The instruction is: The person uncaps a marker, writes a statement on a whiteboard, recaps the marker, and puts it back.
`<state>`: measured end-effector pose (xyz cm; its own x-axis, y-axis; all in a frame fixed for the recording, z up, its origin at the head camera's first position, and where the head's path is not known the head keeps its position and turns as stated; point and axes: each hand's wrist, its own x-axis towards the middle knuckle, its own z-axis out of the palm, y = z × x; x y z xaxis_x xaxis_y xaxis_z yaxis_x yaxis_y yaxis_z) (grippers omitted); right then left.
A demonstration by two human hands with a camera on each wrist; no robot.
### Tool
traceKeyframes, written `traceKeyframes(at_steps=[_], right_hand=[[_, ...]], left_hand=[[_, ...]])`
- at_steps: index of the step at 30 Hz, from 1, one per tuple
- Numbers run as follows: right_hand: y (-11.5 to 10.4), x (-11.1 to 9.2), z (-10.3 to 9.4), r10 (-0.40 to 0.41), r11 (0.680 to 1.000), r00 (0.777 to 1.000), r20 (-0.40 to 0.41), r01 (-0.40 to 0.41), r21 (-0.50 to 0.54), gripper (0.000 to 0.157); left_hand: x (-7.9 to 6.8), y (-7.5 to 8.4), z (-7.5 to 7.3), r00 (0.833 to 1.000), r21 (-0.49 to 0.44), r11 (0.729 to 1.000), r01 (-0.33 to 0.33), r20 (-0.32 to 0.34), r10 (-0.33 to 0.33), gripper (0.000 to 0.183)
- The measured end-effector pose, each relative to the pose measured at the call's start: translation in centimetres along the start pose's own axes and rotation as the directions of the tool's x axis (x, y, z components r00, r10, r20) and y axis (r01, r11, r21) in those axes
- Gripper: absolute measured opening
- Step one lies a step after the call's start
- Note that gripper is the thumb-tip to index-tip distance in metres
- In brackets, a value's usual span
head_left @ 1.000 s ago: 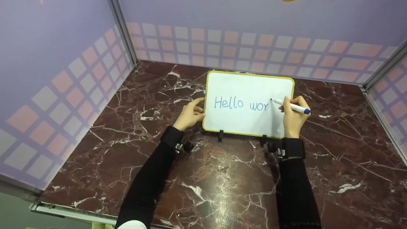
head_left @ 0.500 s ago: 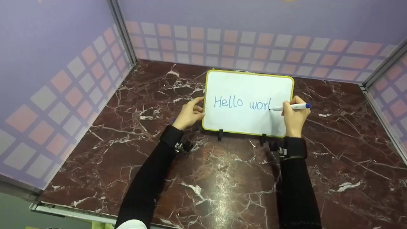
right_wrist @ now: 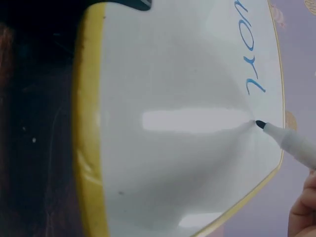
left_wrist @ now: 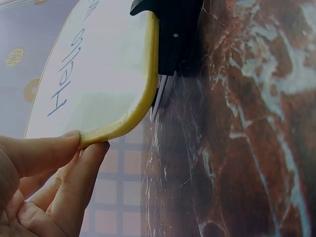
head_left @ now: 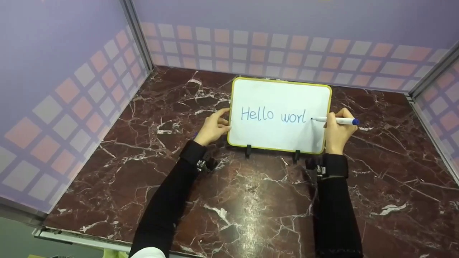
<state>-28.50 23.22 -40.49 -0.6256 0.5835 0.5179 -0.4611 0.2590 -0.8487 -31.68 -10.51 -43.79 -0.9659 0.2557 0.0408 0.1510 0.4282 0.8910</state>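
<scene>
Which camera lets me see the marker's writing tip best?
The right wrist view: the dark tip appears large and uncovered against the whiteboard. The head view shows it small, at the end of the marker in the right hand. The left wrist view doesn't show it.

a booth-like workspace: 3 purple panels (head_left: 265,16) and metal posts (head_left: 138,36) around a marbled tabletop (head_left: 107,193)

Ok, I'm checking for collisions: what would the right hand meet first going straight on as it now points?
The board, most likely: the marker in the right hand would lead, its tip at or very near the surface; contact is hard to judge.
</scene>
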Motion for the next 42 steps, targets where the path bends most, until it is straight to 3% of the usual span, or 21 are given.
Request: traceKeyframes(at_steps=[5, 12, 17, 27, 37, 42], right_hand=[[0.10, -0.07, 0.13, 0.012, 0.999, 1.000, 0.019, -0.013, 0.046, 0.030], [-0.14, 0.04, -0.23, 0.021, 1.000, 0.995, 0.093, -0.019, -0.023, 0.026], [-0.27, 0.07, -0.27, -0.002, 0.997, 0.998, 0.063, 0.007, -0.080, 0.032], [0.21, -0.07, -0.07, -0.045, 0.999, 0.999, -0.008, 0.045, -0.010, 0.030], [0.14, 0.02, -0.03, -0.032, 0.999, 0.999, 0.004, 0.032, 0.018, 0.031], [-0.13, 0.07, -0.20, -0.037, 0.999, 0.999, 0.028, 0.038, -0.037, 0.031]], left_hand=[[0.00, 0.00, 0.02, 1.000, -0.003, 1.000, -0.002, -0.001, 0.002, 0.065], [-0.18, -0.02, -0.14, 1.000, -0.005, 1.000, 0.010, 0.025, -0.010, 0.065], [-0.05, -0.10, -0.09, 1.000, 0.002, 1.000, 0.009, 0.016, -0.009, 0.065], [-0.10, 0.12, 0.09, 1.000, -0.017, 1.000, -0.005, 0.005, 0.005, 0.065], [-0.07, 0.08, 0.05, 1.000, -0.008, 1.000, -0.005, 0.006, 0.005, 0.065], [0.03, 0.02, 0.00, 1.000, -0.010, 1.000, 0.017, 0.002, -0.017, 0.065]])
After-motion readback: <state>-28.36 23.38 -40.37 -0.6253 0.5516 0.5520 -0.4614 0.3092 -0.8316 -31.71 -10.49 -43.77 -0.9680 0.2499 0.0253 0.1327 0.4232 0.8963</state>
